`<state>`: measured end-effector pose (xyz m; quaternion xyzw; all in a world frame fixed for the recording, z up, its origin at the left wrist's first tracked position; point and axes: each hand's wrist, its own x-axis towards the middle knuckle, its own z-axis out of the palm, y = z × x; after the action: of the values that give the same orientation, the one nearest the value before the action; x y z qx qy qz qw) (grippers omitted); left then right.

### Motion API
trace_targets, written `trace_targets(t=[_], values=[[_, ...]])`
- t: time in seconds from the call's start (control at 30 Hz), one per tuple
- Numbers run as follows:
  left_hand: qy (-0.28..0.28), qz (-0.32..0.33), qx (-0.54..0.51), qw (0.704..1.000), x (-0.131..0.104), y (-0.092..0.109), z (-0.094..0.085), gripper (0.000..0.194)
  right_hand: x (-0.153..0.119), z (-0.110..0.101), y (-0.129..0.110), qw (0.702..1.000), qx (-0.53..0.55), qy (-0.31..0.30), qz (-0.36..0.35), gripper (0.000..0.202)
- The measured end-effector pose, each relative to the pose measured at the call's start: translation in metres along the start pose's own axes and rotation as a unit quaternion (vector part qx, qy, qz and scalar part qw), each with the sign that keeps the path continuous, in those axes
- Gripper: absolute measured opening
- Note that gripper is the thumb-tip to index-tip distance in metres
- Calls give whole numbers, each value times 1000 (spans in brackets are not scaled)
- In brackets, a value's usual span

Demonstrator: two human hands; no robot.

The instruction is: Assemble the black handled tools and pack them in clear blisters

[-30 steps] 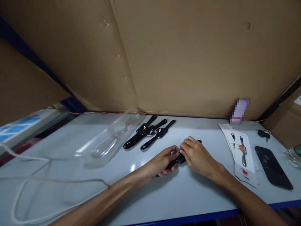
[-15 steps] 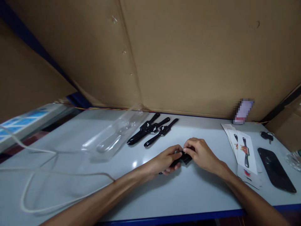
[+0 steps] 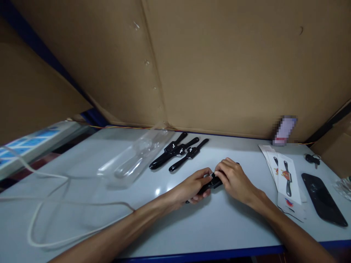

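One blue edge [image 3: 219,254] is running along the bottom of the frame, trimming a pale table [image 3: 219,232]. Over at lower left, a white cable [image 3: 45,246] is looping around.

Just right of center, low down, the left hand [image 3: 196,186] is wrapping around the lower-left handle of a black tool [image 3: 216,180], while the right hand [image 3: 233,179] is grasping it farther up with bent fingers. The tool's long axis is slanting from lower left to upper right, with a tip poking out at each end. The hands are hiding most of the handles, and I can't tell if it's touching the table.

At lower right, a dark, phone-like slab [image 3: 325,199] is lying beside some fanned printed cards [image 3: 286,182] showing a similar tool. Something clear [image 3: 344,188] is getting cut off by the right edge.

Left of center, clear plastic shells [image 3: 131,162] are lying with tool-shaped hollows, the tabletop showing through; I can't tell how many are nesting. Three black tools [image 3: 160,160] are sitting just beside them, pointing up and right too, two of them overlapping.

Farther back at right, keys [image 3: 312,159] are lying near a pixelated item [image 3: 285,130] that's impossible to make out. Brown cardboard [image 3: 219,73] is filling the top.
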<state>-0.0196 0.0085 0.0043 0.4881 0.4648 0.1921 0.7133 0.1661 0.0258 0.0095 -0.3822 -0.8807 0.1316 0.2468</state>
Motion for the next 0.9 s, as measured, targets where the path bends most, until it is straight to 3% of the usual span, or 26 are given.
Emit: trace_targets(t=[0.27, 0.53, 0.9], values=[[4, -10, 34, 999, 1, -1, 0, 16, 2, -1, -1, 998, 46, -8, 41, 19], [5, -11, 41, 999, -2, 2, 3, 20, -2, 3, -9, 994, -106, -23, -8, 20], [-4, -10, 35, 999, 1, -1, 3, 33, -4, -5, -25, 963, -250, -83, -62, 21]])
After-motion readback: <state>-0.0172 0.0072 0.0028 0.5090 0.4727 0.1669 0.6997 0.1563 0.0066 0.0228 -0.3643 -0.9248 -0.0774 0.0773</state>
